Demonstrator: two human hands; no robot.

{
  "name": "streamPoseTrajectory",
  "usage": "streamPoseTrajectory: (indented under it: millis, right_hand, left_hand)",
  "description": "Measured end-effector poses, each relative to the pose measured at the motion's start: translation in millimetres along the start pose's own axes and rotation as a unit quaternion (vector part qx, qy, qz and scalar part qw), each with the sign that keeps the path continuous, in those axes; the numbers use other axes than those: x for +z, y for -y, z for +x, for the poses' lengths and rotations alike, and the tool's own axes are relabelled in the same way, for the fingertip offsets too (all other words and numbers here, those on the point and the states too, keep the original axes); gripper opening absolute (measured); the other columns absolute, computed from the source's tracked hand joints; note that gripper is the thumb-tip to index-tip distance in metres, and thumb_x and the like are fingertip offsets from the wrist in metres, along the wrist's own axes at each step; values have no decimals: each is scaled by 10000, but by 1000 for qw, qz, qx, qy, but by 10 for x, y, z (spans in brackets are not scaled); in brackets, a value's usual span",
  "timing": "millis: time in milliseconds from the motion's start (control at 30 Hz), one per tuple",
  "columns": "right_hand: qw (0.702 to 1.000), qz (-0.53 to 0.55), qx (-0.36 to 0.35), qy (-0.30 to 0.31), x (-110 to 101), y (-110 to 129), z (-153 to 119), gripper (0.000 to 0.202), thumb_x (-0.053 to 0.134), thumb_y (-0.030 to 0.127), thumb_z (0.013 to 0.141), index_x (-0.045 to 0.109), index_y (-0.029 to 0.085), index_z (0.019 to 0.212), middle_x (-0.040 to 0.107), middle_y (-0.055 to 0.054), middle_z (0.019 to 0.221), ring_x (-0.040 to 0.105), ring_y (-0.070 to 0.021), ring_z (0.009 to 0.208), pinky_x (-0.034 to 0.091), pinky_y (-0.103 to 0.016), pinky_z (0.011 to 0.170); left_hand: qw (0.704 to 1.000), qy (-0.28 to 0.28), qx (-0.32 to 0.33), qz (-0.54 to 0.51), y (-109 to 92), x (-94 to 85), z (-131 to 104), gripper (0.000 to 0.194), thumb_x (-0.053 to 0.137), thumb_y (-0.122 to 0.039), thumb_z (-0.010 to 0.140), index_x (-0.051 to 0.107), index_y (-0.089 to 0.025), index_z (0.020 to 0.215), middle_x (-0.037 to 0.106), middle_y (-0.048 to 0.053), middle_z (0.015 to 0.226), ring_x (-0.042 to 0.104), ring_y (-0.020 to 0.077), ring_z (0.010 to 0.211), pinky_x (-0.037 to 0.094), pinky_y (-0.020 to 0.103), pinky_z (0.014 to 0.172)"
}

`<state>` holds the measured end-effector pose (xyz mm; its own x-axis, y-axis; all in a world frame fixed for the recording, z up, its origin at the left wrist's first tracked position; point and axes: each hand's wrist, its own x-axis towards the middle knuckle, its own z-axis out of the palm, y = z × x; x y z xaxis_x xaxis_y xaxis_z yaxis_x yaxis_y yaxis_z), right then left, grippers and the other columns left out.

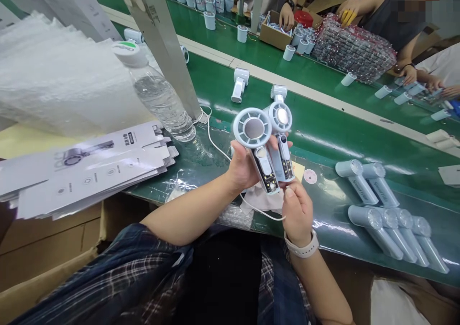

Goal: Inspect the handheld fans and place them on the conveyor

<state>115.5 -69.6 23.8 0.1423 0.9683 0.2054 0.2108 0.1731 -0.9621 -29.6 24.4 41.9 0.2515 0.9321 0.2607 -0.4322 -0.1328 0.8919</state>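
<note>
Two light-blue handheld fans are gripped side by side in my left hand [243, 168]. The nearer fan [264, 164] and the farther fan [283, 152] both lean, round heads up, with dark circuit boards exposed in their handles. My right hand [298, 210] is closed at the bottom end of the farther fan, pinching the end of a white cable [264, 214]. Its fingers hide the plug, so I cannot tell whether it is inserted. Beyond my hands, another fan [240, 84] lies on the green conveyor, and one more [279, 93] lies just behind the held pair.
Several finished-looking fans [391, 229] lie at right. A water bottle [160, 99], flattened printed boxes [89, 167] and white foam sheets [53, 75] occupy the left, beside a metal post [161, 42]. Across the conveyor [316, 109], co-workers' hands [286, 17] handle parts.
</note>
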Motion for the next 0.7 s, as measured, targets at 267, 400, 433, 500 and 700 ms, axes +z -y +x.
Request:
streamPoseTrajectory:
  millis: [267, 400, 433, 500, 700]
  right_hand:
    - [998, 36, 18, 43, -301, -178, 180, 499, 696, 500, 957, 624, 277, 1398, 621, -113, 1517, 551, -338, 1448, 437, -572, 1217]
    - [991, 130, 42, 11, -428, -159, 133, 511, 869, 496, 819, 699, 294, 1257, 751, -93, 1281, 706, -327, 1203, 583, -550, 1068]
    - [987, 152, 47, -13, -458, -135, 114, 549, 884, 505, 799, 684, 306, 1269, 756, -82, 1242, 721, -311, 1148, 609, -538, 1026]
    - [979, 190, 60, -38, -505, -80, 81, 572, 895, 511, 782, 665, 318, 1269, 757, -58, 1147, 734, -271, 1028, 648, -496, 931]
    - [954, 272, 123, -34, -530, 8, 5, 347, 854, 376, 829, 716, 261, 1126, 740, -50, 1122, 717, -206, 925, 648, -391, 818]
  left_hand:
    - [982, 183, -32, -17, 87, -13, -149, 551, 875, -625, 725, 748, -180, 1023, 714, 138, 1169, 664, 349, 1188, 557, 457, 1009]
    - [981, 181, -69, 10, 162, -17, -138, 534, 780, -699, 814, 742, -183, 947, 721, 126, 1148, 628, 333, 1237, 509, 459, 1075]
    - [981, 163, -108, -11, 173, -19, -128, 544, 705, -721, 870, 720, -187, 971, 726, 111, 1070, 662, 298, 1146, 523, 453, 1049]
    - [968, 145, -190, -77, 168, -13, -116, 547, 582, -724, 952, 669, -188, 1016, 705, 78, 947, 684, 229, 938, 564, 422, 945]
    - [947, 166, -213, -174, 88, 89, -169, 506, 885, -352, 779, 527, -208, 1106, 633, 24, 990, 644, 163, 861, 552, 331, 794]
